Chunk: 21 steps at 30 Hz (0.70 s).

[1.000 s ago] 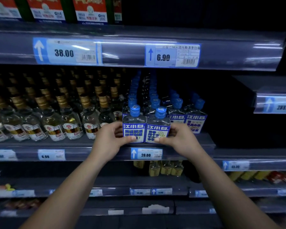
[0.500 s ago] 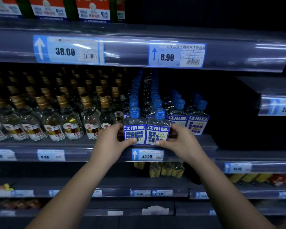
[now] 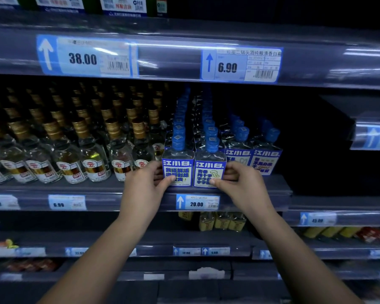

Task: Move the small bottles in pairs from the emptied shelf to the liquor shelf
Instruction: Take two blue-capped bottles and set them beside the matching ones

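Two small square bottles with blue caps and blue labels stand side by side at the front of the liquor shelf [image 3: 272, 189]. My left hand [image 3: 145, 189] grips the left small bottle [image 3: 177, 165], thumb on its label. My right hand [image 3: 241, 187] grips the right small bottle [image 3: 210, 167] the same way. Both bottles stand upright, touching each other, their bases on the shelf. Rows of the same blue-capped bottles [image 3: 241, 141] run back behind and to the right of them.
Gold-capped clear liquor bottles [image 3: 86, 154] fill the shelf to the left. A dark gap lies right of the blue bottles. Price strips [image 3: 196, 202] line every shelf edge. Yellow bottles [image 3: 222, 220] stand on the shelf below. An upper shelf edge [image 3: 162, 58] overhangs.
Both hands have stayed on the pair of bottles. The view has drifted slightly; the bottles sit a touch further back on the shelf.
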Each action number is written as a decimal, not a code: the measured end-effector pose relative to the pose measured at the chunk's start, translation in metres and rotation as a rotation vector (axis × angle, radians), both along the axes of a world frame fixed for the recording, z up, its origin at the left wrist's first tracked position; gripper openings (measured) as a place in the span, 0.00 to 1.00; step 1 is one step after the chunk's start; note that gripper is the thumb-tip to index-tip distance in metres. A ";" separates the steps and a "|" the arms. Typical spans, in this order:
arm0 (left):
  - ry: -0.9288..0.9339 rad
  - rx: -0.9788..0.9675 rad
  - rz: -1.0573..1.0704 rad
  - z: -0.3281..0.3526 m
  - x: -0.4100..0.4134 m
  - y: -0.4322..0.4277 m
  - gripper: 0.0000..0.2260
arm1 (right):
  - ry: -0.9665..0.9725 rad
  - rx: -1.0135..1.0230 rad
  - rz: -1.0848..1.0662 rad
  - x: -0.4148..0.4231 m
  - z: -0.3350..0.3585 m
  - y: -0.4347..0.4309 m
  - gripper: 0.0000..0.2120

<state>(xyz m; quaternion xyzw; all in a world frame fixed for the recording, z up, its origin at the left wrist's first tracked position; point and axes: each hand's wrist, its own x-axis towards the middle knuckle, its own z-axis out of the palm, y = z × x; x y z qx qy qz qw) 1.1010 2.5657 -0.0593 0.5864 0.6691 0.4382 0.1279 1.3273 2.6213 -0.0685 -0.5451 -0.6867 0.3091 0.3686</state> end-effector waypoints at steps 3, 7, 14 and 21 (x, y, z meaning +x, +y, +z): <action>-0.014 0.000 -0.011 0.000 -0.001 0.000 0.13 | -0.014 0.008 -0.019 -0.001 -0.001 0.000 0.24; -0.037 -0.010 -0.027 -0.001 -0.002 -0.001 0.15 | -0.057 0.005 -0.046 -0.002 0.000 -0.003 0.24; -0.041 -0.010 -0.078 -0.002 -0.013 -0.005 0.19 | -0.130 0.048 -0.100 -0.010 0.006 -0.022 0.22; 0.171 0.048 -0.134 0.005 -0.022 -0.029 0.20 | -0.285 0.097 -0.152 0.003 0.016 -0.063 0.33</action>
